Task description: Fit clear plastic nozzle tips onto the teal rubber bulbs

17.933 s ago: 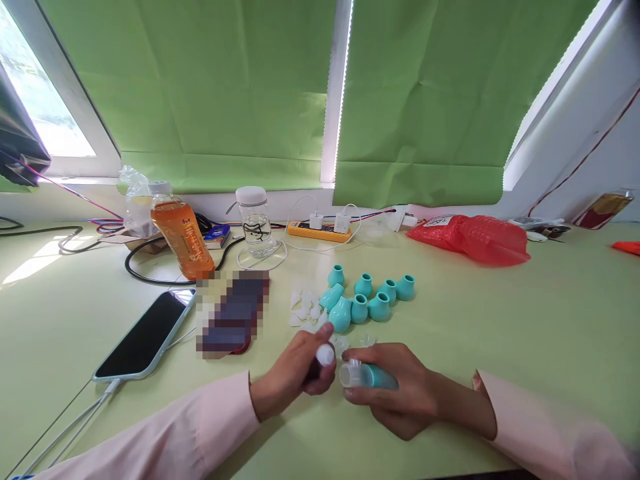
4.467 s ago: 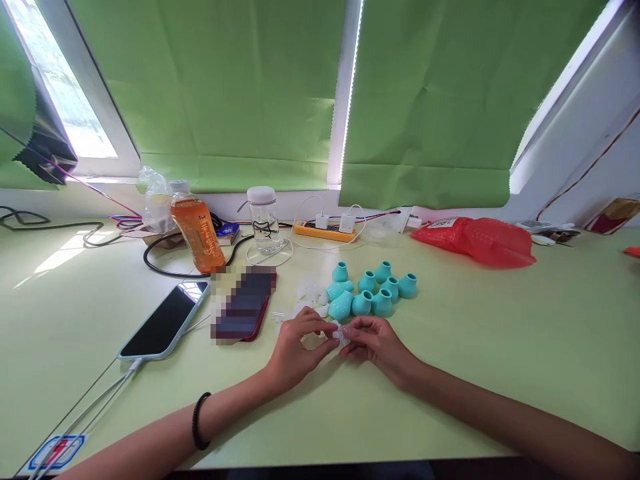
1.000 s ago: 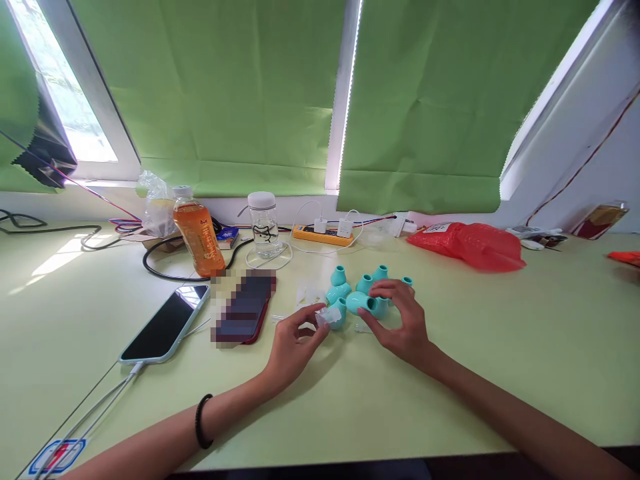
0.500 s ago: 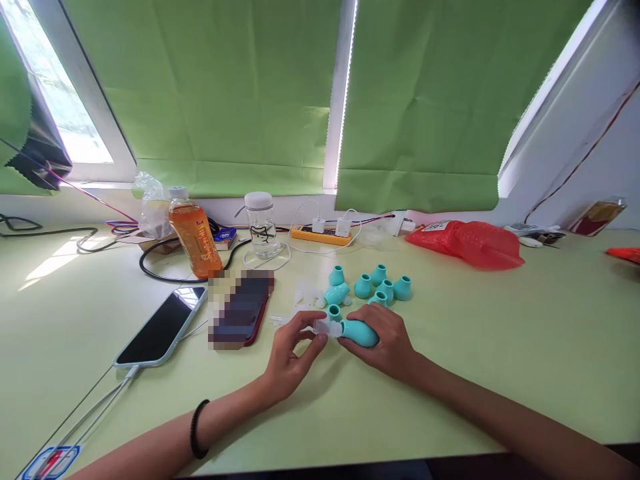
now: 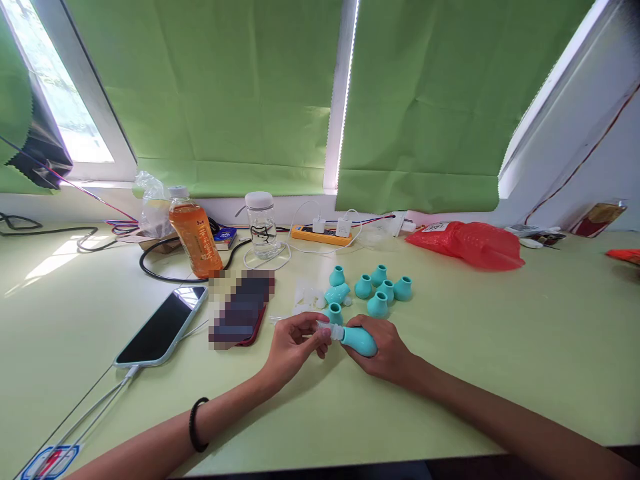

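My right hand (image 5: 387,350) is closed round a teal rubber bulb (image 5: 359,341) that lies on its side just above the pale green table (image 5: 500,347). My left hand (image 5: 295,343) pinches a small clear plastic tip (image 5: 331,329) at the bulb's mouth. The two pieces touch end to end between my hands. Several more teal bulbs (image 5: 373,291) stand in a loose group just behind my hands. Small white plastic pieces (image 5: 309,294) lie to the left of that group.
A phone (image 5: 161,327) on a charging cable and a dark red phone (image 5: 243,313) lie to the left. An orange drink bottle (image 5: 195,233), a clear jar (image 5: 261,225), a yellow power strip (image 5: 321,233) and a red plastic bag (image 5: 470,243) stand along the back.
My right hand picked one teal bulb out of the group and drew it toward me. My left hand brought the clear tip up to the bulb's mouth, and both hands have shifted slightly nearer.
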{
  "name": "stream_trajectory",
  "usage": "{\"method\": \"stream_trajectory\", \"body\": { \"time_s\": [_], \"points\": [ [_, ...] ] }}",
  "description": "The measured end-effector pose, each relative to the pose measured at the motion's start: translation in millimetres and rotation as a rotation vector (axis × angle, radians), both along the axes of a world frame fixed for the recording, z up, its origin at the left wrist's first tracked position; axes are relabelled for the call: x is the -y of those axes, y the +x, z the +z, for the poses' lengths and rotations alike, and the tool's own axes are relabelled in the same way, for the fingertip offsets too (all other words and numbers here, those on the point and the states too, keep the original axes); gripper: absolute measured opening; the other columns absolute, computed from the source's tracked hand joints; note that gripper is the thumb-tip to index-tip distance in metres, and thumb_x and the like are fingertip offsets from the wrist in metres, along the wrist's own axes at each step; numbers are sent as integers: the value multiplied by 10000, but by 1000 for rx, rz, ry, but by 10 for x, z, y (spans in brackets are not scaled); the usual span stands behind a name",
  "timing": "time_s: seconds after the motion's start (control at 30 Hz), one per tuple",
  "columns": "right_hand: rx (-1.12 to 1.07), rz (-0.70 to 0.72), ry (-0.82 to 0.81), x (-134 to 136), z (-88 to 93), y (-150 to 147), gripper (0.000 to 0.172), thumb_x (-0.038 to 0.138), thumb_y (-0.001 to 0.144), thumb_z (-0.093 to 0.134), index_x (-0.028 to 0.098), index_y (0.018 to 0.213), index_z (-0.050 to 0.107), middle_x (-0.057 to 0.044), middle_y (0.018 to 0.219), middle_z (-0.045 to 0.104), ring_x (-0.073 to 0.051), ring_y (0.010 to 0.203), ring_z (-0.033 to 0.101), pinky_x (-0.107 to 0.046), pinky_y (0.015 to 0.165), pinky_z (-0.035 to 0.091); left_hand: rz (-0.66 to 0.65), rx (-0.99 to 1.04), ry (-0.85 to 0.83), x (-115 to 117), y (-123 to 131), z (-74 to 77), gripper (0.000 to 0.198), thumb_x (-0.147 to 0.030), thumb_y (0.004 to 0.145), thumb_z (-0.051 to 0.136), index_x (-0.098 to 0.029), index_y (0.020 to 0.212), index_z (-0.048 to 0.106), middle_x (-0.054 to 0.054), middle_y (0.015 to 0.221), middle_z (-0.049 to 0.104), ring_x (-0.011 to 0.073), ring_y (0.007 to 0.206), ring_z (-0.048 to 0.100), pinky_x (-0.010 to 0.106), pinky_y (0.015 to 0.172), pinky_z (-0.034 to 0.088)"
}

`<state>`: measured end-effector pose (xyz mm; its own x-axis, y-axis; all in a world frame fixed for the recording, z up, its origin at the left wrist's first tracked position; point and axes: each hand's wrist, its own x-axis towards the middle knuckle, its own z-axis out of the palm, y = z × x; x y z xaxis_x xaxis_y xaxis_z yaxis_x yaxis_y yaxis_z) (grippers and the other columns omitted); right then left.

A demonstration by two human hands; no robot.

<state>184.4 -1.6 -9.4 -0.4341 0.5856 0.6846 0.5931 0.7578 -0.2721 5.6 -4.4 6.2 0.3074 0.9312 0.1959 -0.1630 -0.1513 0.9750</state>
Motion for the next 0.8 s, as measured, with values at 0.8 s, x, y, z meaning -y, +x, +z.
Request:
{"method": "stream_trajectory", "body": {
  "time_s": [0.8],
  "points": [
    [-20, -36, -134, 78, 27, -37, 128, 118, 659, 460, 190, 764, 453, 7, 628, 534, -123, 543, 492, -231, 491, 385, -117, -83, -23, 3, -25, 28, 273, -343, 679, 599, -92, 785, 588, 24, 561, 552, 112, 489, 516, 243, 481, 478]
  ]
}}
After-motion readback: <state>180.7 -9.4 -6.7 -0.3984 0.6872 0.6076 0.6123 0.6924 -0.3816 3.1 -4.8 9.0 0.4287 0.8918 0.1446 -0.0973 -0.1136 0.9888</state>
